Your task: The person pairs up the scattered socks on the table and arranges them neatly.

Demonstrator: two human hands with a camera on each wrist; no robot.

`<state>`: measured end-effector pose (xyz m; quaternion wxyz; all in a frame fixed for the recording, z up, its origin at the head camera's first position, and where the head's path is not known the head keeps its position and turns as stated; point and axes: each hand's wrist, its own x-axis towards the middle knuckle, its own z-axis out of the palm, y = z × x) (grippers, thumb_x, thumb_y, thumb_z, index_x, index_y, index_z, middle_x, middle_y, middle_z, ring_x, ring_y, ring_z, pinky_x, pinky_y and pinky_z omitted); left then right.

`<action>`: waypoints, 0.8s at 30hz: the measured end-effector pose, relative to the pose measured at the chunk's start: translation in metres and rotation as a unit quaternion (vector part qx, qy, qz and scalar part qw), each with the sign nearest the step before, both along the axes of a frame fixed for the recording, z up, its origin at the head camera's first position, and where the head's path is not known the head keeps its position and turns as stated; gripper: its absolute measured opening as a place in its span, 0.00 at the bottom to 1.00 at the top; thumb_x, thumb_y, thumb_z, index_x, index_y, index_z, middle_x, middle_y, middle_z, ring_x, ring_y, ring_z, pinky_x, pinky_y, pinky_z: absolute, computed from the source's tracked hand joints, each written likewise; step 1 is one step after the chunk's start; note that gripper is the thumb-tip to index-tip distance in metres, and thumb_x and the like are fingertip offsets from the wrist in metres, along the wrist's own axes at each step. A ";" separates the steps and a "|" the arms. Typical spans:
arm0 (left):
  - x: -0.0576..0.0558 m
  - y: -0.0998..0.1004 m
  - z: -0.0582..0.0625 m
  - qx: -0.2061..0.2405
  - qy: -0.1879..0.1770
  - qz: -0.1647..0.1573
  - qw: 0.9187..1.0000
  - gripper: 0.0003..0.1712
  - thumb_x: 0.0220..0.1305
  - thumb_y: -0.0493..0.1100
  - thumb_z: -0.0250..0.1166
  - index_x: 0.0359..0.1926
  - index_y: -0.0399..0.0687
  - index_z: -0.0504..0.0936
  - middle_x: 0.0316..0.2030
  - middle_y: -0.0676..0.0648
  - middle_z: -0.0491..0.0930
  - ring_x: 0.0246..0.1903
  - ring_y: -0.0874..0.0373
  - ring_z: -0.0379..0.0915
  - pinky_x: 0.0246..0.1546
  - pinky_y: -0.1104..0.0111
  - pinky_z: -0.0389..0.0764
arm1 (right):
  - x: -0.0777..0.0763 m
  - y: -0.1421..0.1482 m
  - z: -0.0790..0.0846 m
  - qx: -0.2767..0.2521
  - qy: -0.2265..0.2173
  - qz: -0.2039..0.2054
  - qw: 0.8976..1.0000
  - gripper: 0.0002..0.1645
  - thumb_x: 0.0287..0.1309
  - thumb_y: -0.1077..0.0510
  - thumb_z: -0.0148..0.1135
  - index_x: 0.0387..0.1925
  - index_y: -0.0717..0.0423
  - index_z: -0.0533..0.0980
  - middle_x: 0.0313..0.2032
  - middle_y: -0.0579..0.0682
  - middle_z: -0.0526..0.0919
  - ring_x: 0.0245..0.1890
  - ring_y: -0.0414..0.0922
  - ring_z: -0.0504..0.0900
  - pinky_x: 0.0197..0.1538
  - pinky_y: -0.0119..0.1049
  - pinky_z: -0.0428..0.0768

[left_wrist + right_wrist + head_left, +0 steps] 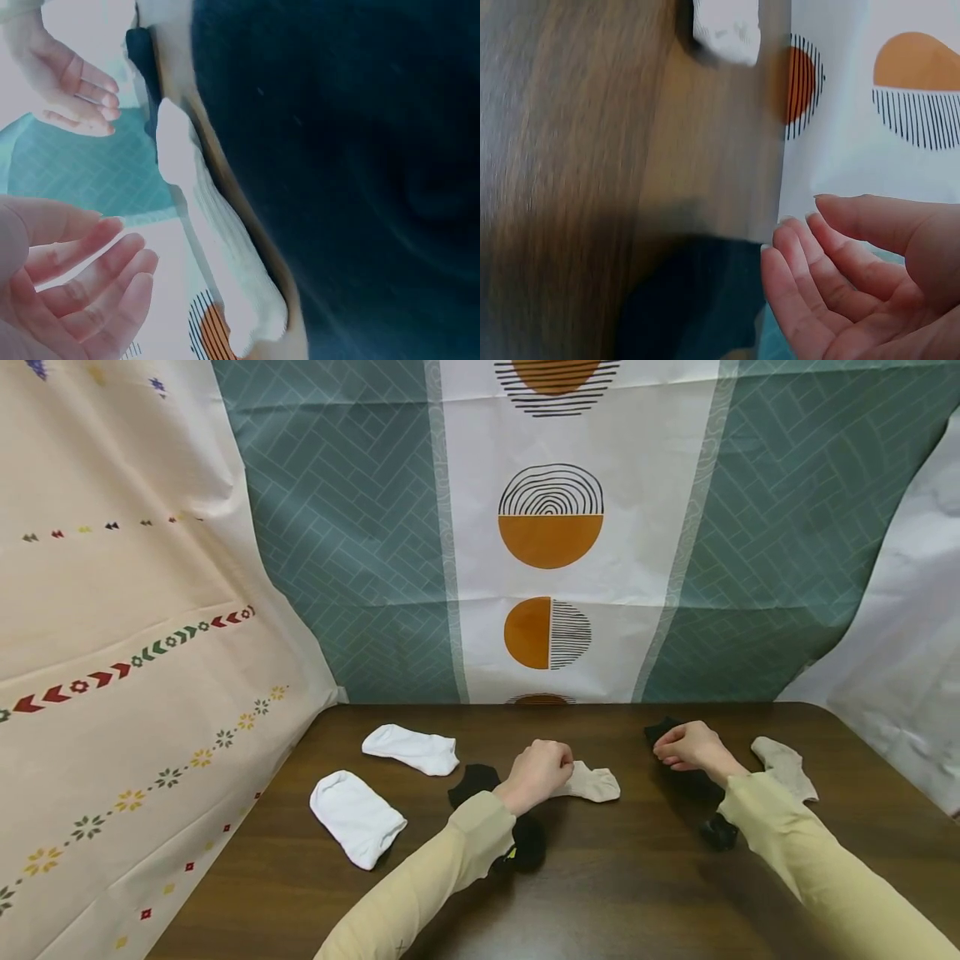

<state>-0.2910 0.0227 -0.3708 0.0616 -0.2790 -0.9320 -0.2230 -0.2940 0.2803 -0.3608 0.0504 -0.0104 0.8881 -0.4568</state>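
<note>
My left hand (538, 772) hovers at mid-table, fingers loosely curled and holding nothing. Just beyond it lies a beige ankle sock (596, 783), which stretches out pale in the left wrist view. Beneath my left wrist is a black sock (472, 781), partly covered by the sleeve. Over on the right, my right hand (693, 750) hangs above another black sock (660, 729), its fingers bent and nothing between them in the right wrist view. The right forearm and hand hide part of that sock. A second beige sock (783, 768) lies just right of it.
Two white socks (411, 748) lie toward the left of the brown wooden table (615, 893). Black fabric (531, 843) shows beside the left sleeve, and a dark bunched piece (718, 832) by the right sleeve. A patterned curtain (360, 527) hangs along the back edge.
</note>
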 end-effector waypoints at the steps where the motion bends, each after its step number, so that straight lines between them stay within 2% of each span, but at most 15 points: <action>1: 0.001 0.002 0.000 -0.002 0.000 -0.001 1.000 0.07 0.60 0.37 0.58 0.31 0.45 0.83 0.26 0.55 0.77 0.19 0.66 0.66 0.19 0.75 0.67 | 0.000 0.002 0.000 -0.001 -0.001 -0.003 1.000 0.15 0.54 0.66 0.59 0.40 0.78 0.73 0.30 0.57 0.80 0.33 0.54 0.80 0.33 0.39 0.77; 4: 0.003 0.010 0.002 -0.007 0.000 -0.005 1.000 0.07 0.60 0.37 0.58 0.31 0.46 0.83 0.26 0.56 0.77 0.19 0.66 0.66 0.18 0.75 0.67 | -0.001 0.011 0.001 0.002 -0.002 -0.007 1.000 0.15 0.54 0.66 0.59 0.39 0.77 0.74 0.29 0.56 0.80 0.32 0.53 0.80 0.32 0.38 0.78; 9: 0.007 0.020 0.004 -0.010 0.002 -0.021 1.000 0.08 0.60 0.37 0.57 0.26 0.48 0.80 0.20 0.57 0.71 0.17 0.65 0.64 0.15 0.75 0.65 | -0.001 0.024 0.003 0.009 0.002 -0.001 1.000 0.15 0.54 0.66 0.58 0.38 0.78 0.74 0.29 0.57 0.81 0.32 0.53 0.80 0.32 0.38 0.78; 18: 0.012 0.039 0.006 -0.036 0.014 -0.039 0.998 0.07 0.60 0.39 0.58 0.27 0.51 0.80 0.22 0.59 0.71 0.21 0.67 0.65 0.20 0.75 0.66 | 0.002 0.040 0.008 0.001 -0.001 -0.006 1.000 0.15 0.54 0.67 0.58 0.37 0.80 0.72 0.27 0.54 0.80 0.28 0.49 0.80 0.30 0.38 0.78; 24: 0.016 0.061 0.007 -0.042 0.033 -0.067 0.996 0.07 0.60 0.40 0.58 0.27 0.52 0.80 0.21 0.60 0.71 0.20 0.68 0.65 0.22 0.78 0.66 | 0.008 0.057 0.013 0.003 -0.003 -0.020 1.000 0.16 0.54 0.66 0.58 0.38 0.80 0.72 0.26 0.53 0.80 0.27 0.48 0.80 0.31 0.40 0.78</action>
